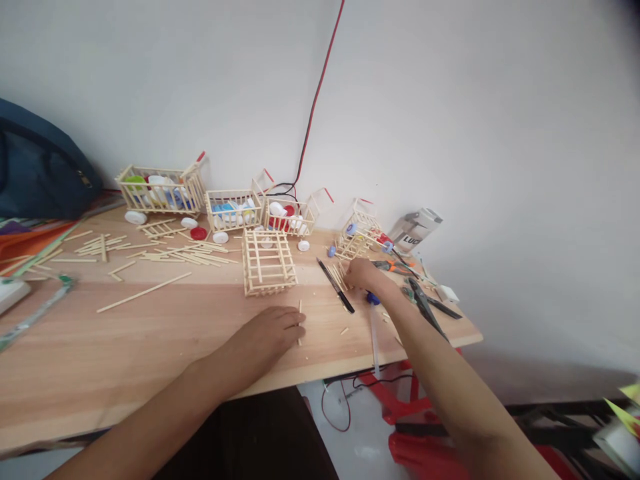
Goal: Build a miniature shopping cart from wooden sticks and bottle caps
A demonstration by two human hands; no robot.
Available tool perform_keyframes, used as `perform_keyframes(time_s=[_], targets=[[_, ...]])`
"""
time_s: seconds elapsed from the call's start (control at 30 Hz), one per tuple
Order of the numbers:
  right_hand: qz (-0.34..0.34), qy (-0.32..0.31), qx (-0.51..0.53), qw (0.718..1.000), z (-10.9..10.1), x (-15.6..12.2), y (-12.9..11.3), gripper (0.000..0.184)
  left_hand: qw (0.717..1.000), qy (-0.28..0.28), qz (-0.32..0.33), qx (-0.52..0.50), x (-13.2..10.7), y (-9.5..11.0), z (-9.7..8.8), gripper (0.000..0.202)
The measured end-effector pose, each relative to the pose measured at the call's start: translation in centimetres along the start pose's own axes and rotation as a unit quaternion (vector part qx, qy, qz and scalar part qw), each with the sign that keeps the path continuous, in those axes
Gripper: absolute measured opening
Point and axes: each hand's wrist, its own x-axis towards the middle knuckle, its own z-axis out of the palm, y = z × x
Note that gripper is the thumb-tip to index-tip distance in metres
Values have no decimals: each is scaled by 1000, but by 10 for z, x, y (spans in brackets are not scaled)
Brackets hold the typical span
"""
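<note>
My left hand (pixel 273 331) rests palm-down on the wooden table (pixel 150 333), fingers bent over a short wooden stick (pixel 300 320). My right hand (pixel 363 273) reaches to the right and closes on a small bundle of thin wooden sticks (pixel 339 275) lying next to a black pen (pixel 336 287). An open stick-built frame (pixel 267 262) stands just beyond my left hand. A small stick cart (pixel 361 233) with blue caps sits behind my right hand.
Three stick carts (pixel 163 189) filled with bottle caps line the wall, with loose sticks (pixel 190 253) scattered in front. Scissors (pixel 425 303) and pliers (pixel 395 267) lie at the table's right end. A dark bag (pixel 40 167) sits far left. A red cable (pixel 320 87) runs up the wall.
</note>
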Motion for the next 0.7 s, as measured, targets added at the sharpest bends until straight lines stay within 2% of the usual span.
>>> perform_keyframes(time_s=[0.1, 0.2, 0.5, 0.63, 0.7], targets=[[6, -43, 7, 999, -2, -6, 3, 34, 1000, 1, 7, 1, 0, 0, 0, 20], [10, -52, 18, 998, -3, -10, 6, 34, 1000, 5, 4, 1, 0, -1, 1, 21], [-10, 31, 87, 996, 1, -19, 24, 29, 1000, -4, -14, -2, 0, 3, -4, 25], [-55, 59, 157, 984, 2, -26, 33, 12, 1000, -6, -15, 3, 0, 4, -4, 26], [-84, 59, 206, 973, 2, -31, 36, 11, 1000, -5, -15, 1, -1, 3, -3, 26]])
